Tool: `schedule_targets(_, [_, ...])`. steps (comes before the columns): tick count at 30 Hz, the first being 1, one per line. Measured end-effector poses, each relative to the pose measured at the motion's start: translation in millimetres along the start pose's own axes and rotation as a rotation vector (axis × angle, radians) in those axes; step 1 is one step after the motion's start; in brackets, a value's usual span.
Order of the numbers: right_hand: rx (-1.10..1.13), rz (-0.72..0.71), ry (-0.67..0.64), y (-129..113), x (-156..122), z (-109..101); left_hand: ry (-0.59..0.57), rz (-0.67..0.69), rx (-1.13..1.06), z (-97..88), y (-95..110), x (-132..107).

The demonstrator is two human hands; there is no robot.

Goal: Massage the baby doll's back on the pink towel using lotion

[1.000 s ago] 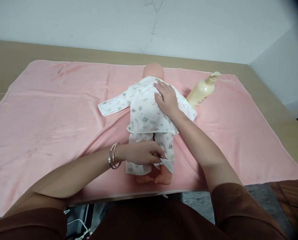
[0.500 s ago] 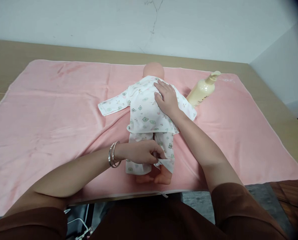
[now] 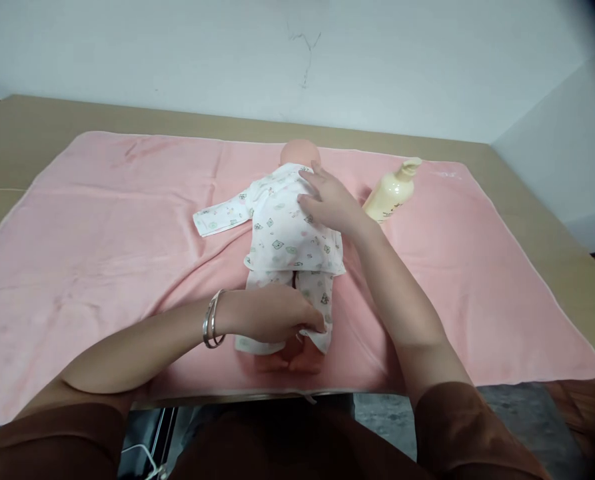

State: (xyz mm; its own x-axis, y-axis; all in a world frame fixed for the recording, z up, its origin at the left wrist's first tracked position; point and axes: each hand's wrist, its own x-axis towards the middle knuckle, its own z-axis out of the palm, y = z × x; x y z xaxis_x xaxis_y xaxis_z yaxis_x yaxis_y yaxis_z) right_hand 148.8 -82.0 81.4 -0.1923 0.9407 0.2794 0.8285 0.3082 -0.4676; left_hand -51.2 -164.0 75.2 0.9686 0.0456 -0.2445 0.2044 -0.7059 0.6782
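A baby doll (image 3: pixel 300 153) lies with its head away from me, the back of its head or a bare scalp showing and its feet toward me. It wears a white printed top (image 3: pixel 282 227) and matching trousers (image 3: pixel 316 287). My left hand (image 3: pixel 272 313), with two silver bangles at the wrist, reaches across the legs and pinches the hem of the right-hand trouser leg. Over the upper right of the top is my right hand (image 3: pixel 332 200), fingers spread; whether all of them touch the cloth I cannot tell. The doll's right-side sleeve is mostly hidden behind that arm.
A pink blanket (image 3: pixel 127 267) lies under the doll on a wooden table (image 3: pixel 517 193). To the right, a cream pump bottle (image 3: pixel 391 192) lies tilted on the blanket. A white wall (image 3: pixel 202 60) stands behind the table. A white cable (image 3: pixel 144 453) shows below the front edge.
My right hand has shifted on the doll's back, its fingers looking more raised and spread. My left hand still grips the trouser hem, slightly lower. The whole view has shifted a little.
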Motion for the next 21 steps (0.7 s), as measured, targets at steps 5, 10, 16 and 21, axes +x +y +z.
schedule_targets(5, [0.108, -0.012, 0.079, -17, -31, -74, -0.017, 0.044, 0.177, -22.9, 17, 19])
schedule_targets(10, [0.107, 0.118, 0.186, -3, -67, -128, 0.006, 0.056, -0.044, -52.1, 30, 48])
schedule_targets(16, [0.044, 0.353, 0.166, 17, -87, -154, 0.443, -0.028, -0.363, -76.9, 32, 79])
schedule_targets(21, [-0.021, 0.438, 0.203, 47, -57, -127, 1.001, -0.037, -0.932, -114.0, 11, 129])
